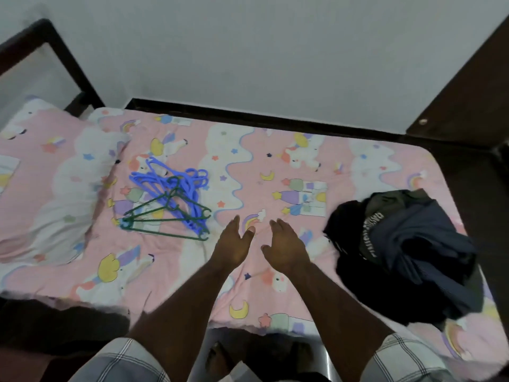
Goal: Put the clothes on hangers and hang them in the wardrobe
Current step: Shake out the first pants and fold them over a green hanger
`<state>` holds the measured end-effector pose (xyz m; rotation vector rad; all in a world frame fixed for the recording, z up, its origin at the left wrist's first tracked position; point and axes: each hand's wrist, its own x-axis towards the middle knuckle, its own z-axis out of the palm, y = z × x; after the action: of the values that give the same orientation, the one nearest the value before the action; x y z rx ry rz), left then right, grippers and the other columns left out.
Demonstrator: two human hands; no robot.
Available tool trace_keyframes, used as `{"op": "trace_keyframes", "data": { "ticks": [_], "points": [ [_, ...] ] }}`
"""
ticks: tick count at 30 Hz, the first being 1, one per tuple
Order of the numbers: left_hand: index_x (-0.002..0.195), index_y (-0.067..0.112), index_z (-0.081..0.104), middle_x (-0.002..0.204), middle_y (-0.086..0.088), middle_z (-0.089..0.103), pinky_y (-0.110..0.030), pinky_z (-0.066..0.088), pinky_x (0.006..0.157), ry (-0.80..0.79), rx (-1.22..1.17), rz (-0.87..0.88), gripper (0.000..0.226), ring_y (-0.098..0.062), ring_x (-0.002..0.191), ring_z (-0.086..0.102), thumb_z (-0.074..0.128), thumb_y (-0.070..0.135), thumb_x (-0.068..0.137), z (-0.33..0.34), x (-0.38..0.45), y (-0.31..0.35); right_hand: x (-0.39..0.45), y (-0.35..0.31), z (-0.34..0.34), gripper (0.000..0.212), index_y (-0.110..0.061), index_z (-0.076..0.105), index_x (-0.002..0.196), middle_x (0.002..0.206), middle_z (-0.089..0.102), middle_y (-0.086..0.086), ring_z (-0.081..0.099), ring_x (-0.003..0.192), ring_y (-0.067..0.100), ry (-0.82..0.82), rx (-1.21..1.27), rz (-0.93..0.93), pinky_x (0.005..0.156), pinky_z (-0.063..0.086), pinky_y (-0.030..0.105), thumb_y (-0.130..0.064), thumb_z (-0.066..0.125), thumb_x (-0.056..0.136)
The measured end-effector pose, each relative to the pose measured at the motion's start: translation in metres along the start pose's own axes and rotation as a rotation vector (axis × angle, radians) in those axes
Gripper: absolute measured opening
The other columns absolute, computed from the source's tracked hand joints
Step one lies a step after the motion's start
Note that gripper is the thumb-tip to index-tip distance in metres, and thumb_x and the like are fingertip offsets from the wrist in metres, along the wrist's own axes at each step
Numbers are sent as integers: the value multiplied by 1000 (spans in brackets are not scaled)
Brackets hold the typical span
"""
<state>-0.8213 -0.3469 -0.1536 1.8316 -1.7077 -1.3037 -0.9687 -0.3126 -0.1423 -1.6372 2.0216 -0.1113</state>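
1. Head view: left hand [233, 244] and right hand [286, 248] hover over the bed [248, 166], fingers straight, each grip released and holding nothing.
2. Hangers [168, 199], blue and green in 1 tangled heap, lie near the left hand; the dark clothes [405, 244] sit piled beyond the right hand, well apart from the hangers.
3. No garment is on a hanger yet. Judged best: lift 1 hanger clear of the tangle by its hook, then draw 1 garment off the pile and spread it flat before threading the shoulders.
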Motion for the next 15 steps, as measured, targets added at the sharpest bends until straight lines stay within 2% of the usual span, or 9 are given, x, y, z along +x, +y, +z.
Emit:
{"op": "trace_keyframes", "data": {
  "ticks": [3,10,15],
  "points": [
    [157,13,30,160,-3,36,-31,26,117,-56,20,60,64,-22,148,34,48,43,103,51,-1,25,-12,55,-12,73,-14,22,157,165,20,5,16,152,20,-1,42,53,118,29,38,-35,57,96],
    [159,17,21,165,-3,23,-35,19,121,-208,130,91,66,-22,151,24,44,45,104,197,-14,115,-43,214,-59,72,-13,25,156,164,22,6,17,152,23,31,93,177,119,24,37,-32,58,95],
    [158,12,27,162,-6,33,-33,25,117,-249,190,194,63,-23,148,31,48,39,104,274,-19,176,-60,302,-96,67,-10,31,154,160,32,8,24,150,25,83,168,288,120,26,40,-29,56,95]
  ]
}}
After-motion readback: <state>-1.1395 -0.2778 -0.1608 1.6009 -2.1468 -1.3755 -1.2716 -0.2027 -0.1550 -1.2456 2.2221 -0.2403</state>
